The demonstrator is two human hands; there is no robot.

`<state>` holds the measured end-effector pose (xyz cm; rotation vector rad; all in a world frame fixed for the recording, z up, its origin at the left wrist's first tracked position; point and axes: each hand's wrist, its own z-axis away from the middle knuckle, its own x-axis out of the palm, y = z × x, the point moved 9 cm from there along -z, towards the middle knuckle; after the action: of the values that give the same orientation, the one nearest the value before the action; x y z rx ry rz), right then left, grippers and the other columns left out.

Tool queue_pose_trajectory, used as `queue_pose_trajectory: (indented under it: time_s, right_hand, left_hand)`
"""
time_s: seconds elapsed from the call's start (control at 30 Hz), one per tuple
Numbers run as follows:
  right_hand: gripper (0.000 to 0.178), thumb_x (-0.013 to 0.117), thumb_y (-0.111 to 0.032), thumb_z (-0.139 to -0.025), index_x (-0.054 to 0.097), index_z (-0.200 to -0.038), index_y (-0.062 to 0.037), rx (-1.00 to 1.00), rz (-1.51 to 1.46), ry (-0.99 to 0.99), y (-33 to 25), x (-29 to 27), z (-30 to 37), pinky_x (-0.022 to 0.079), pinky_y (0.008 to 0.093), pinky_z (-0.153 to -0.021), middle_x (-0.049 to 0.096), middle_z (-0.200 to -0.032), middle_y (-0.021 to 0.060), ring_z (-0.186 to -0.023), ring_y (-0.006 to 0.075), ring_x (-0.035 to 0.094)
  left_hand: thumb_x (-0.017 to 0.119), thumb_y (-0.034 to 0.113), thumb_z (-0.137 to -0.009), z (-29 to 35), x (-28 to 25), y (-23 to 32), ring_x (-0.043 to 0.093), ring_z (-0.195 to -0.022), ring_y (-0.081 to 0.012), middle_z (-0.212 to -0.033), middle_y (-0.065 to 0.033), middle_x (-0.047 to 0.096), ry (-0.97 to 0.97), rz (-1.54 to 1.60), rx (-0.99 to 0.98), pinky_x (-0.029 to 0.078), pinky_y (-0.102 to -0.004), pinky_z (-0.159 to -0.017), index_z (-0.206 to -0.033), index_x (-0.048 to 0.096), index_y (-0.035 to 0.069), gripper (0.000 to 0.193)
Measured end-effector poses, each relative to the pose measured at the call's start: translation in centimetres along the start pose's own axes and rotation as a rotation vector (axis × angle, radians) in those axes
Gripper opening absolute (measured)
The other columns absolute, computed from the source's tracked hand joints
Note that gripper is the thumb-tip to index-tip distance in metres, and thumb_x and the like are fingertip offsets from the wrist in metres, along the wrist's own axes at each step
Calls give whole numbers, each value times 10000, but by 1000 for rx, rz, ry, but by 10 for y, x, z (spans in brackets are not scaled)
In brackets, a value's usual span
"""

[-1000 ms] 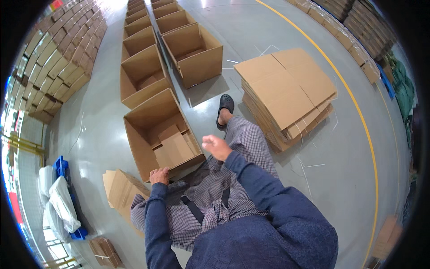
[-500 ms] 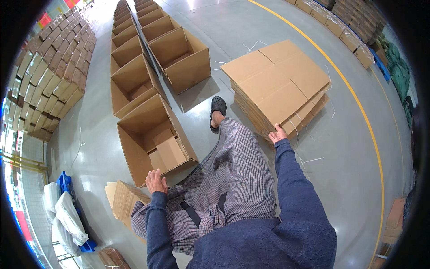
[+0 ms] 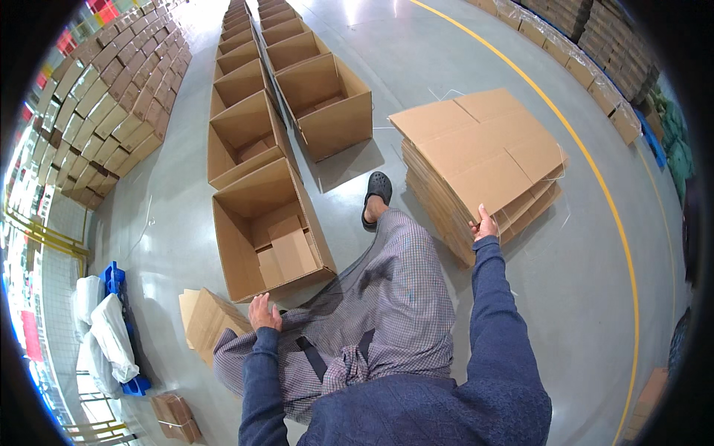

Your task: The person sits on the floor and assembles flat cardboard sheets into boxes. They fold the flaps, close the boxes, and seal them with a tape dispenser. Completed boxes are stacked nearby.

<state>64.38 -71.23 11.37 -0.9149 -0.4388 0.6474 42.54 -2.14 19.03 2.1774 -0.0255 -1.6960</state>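
Note:
My right hand (image 3: 485, 224) grips the near corner of the top flattened carton (image 3: 483, 141), its thumb on the upper face and the other fingers at the edge. That sheet lies on a stack of flattened cartons (image 3: 435, 201), and gaps show between the upper sheets on the near right side. My left hand (image 3: 265, 313) holds nothing, its fingers apart, just below the near edge of an open carton (image 3: 249, 238). Inside that carton lie smaller flat cardboard pieces (image 3: 291, 245). Whether the left fingertips touch its edge I cannot tell.
Two rows of open cartons (image 3: 327, 97) run away from me. Brown cartons are stacked like a wall (image 3: 111, 111) at the far left. Cardboard pieces (image 3: 212, 320) stand by my left knee. White-wrapped bundles (image 3: 111, 334) lean near a blue pallet (image 3: 135, 384). A yellow floor line (image 3: 606, 189) curves on the right.
My right fingers have closed more on the top carton's corner. The left hand has shifted slightly down from the open carton. The whole view has turned a little to the left.

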Motion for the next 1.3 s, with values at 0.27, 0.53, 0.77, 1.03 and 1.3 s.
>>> queue_pose_trajectory:
  time_s: [0.27, 0.53, 0.77, 1.03, 1.3]
  right_hand:
    - [599, 632, -239, -816, 375, -1324, -54, -184, 58, 296, 51, -90, -37, 540, 377, -525, 587, -1038, 194, -795, 278, 622]
    - [428, 652, -332, -758, 645, -1010, 14, -277, 951, 350, 16, -94, -33, 496, 406, -853, 679, -1007, 193, -926, 325, 649]
    - [396, 703, -273, -725, 614, -995, 2, -296, 767, 490, 5, -81, 25, 502, 424, -832, 670, -969, 179, -913, 340, 636]
    - [418, 735, -221, -718, 583, -1024, 20, -304, 617, 488, 9, -80, 37, 509, 425, -852, 643, -1013, 199, -933, 347, 625]
    - [468, 689, -215, -756, 573, -1113, 64, -245, 525, 465, 27, -75, 31, 487, 398, -897, 650, -1062, 208, -964, 338, 632]
  left_hand:
    - [677, 172, -741, 2, 7, 8, 475, -1196, -332, -1234, -135, 559, -58, -19, -33, 369, -451, -1019, -1207, 559, 117, 484]
    - [661, 188, -749, 10, 16, 6, 459, -1208, -339, -1265, -141, 535, -113, 8, -61, 373, -459, -1010, -1219, 554, 130, 485]
    - [648, 227, -755, 19, 33, 12, 395, -1272, -377, -1323, -183, 470, -213, -86, -68, 362, -468, -1028, -1249, 540, 144, 513]
    - [671, 222, -738, 26, 18, 32, 422, -1234, -377, -1283, -180, 501, -137, 25, -105, 379, -452, -1015, -1196, 582, 115, 479]
    - [701, 245, -743, 39, 8, 102, 492, -1172, -364, -1231, -178, 566, -76, 194, -11, 395, -461, -1002, -1141, 615, 111, 429]
